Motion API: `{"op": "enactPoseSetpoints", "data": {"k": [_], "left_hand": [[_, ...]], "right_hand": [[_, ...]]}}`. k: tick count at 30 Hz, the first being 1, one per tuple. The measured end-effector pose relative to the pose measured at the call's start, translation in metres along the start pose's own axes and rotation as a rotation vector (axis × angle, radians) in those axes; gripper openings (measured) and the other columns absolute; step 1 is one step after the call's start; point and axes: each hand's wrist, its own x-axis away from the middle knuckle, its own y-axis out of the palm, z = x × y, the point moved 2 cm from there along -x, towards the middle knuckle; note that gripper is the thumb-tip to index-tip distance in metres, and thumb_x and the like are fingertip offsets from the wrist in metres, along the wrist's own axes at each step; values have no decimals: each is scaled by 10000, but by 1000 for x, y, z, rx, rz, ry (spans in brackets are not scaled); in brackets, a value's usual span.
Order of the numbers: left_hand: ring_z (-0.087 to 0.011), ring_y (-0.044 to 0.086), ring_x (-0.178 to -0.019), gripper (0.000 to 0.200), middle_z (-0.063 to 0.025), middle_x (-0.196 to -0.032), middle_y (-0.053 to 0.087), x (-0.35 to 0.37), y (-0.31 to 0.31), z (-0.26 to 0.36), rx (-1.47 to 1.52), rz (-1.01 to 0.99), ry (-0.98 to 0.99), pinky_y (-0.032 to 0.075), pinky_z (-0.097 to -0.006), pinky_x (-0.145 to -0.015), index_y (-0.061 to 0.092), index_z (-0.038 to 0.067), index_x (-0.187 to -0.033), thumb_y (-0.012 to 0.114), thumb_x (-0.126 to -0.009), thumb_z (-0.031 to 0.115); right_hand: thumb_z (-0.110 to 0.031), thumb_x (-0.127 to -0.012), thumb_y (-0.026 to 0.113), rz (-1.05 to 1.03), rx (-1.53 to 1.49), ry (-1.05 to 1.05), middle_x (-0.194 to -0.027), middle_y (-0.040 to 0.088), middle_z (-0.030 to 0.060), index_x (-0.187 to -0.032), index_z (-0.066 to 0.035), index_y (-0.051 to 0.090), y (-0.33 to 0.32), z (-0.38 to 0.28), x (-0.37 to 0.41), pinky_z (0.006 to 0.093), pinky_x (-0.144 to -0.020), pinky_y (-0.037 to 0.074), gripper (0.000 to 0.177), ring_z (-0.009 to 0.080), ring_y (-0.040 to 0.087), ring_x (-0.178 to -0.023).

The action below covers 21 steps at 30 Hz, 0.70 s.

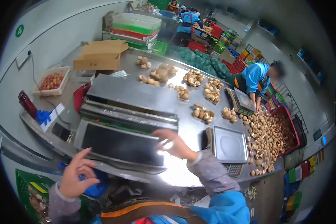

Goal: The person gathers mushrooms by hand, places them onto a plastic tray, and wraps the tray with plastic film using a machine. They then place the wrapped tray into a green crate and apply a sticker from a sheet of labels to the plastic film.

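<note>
Black pad (115, 141) — right hand (173, 145) blurred over one end, whether pinching I can't tell; left hand (77, 174) spread nearby — green wall sign (19, 31) hard to read.

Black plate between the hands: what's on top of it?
The black plate looks bare where it shows. The right hand blocks part of its right end; anything beneath is hidden.

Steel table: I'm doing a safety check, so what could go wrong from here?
Loose mushrooms reach close to the near edge of the table, so some might roll off. The right hand is by the black plate; if that is hot, which can't be seen, a burn is possible.
</note>
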Motion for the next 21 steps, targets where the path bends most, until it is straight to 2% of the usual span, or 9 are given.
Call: {"op": "enactPoseSetpoints", "data": {"k": [2, 5, 7, 10, 12, 14, 16, 17, 21], "left_hand": [[-141, 563, -856, 964, -109, -1107, 518, -72, 64, 31, -44, -265, 67, 463, -254, -767, 184, 68, -1403, 739, -626, -67], [-168, 527, -918, 994, -155, -1161, 470, -181, 166, 65, -21, -482, 78, 455, -271, -791, 177, 138, -1410, 805, -642, 81], [-257, 493, -1066, 1029, -201, -1243, 417, -254, 229, 70, -240, -548, 92, 442, -359, -886, 121, 181, -1416, 813, -653, 177], [-328, 482, -1124, 1128, -248, -1281, 387, -367, 312, 32, -400, -495, 51, 422, -407, -924, 72, 188, -1416, 839, -593, 275], [-350, 478, -1135, 1161, -261, -1286, 378, -435, 354, -7, -463, -469, 23, 415, -413, -933, 57, 190, -1416, 845, -570, 299], [-373, 471, -1140, 1188, -270, -1276, 380, -490, 385, -56, -586, -412, -87, 408, -400, -944, 48, 187, -1416, 846, -545, 307], [-375, 467, -1143, 1169, -270, -1274, 380, -516, 409, -84, -627, -361, -164, 404, -397, -951, 71, 182, -1413, 844, -543, 296], [-377, 463, -1146, 1151, -269, -1272, 379, -527, 417, -97, -664, -305, -218, 401, -393, -959, 93, 177, -1409, 842, -541, 285], [-379, 474, -1126, 1122, -256, -1247, 390, -546, 443, -139, -665, -224, -226, 401, -399, -964, 156, 165, -1394, 848, -512, 214]], "right_hand": [[-142, -787, 678, 83, -75, 245, -1091, 580, 95, -1187, -54, 484, -97, 46, 15, 289, -741, 501, 453, 166, 612, -887], [-156, -802, 661, 228, -327, 562, -1088, 565, 100, -1238, -71, 425, -218, 136, 41, 286, -696, 501, 503, 177, 597, -876], [-216, -787, 687, 346, -348, 776, -1036, 564, 130, -1295, -82, 344, -271, 214, 65, 322, -689, 509, 627, 199, 594, -875], [-252, -743, 731, 339, -311, 1049, -1002, 561, 130, -1323, -117, 289, -307, 308, 91, 374, -681, 514, 741, 236, 584, -870], [-213, -771, 709, 284, -296, 1099, -1108, 526, 187, -1340, -166, 250, -308, 354, 97, 471, -716, 512, 733, 322, 573, -929], [-161, -732, 737, 145, -289, 1147, -1213, 444, 236, -1394, -197, 118, -307, 396, 100, 494, -745, 503, 907, 342, 543, -1003], [-125, -718, 744, 134, -399, 1087, -1271, 380, 255, -1401, -196, 87, -303, 414, 100, 495, -755, 507, 951, 347, 527, -1032], [-91, -692, 760, 140, -492, 1067, -1302, 340, 260, -1401, -191, 76, -300, 417, 96, 488, -750, 511, 990, 339, 519, -1046], [-36, -627, 799, 248, -508, 820, -1113, 487, 185, -1357, -111, 221, -280, 438, 93, 369, -783, 497, 934, 273, 507, -1025]]}}
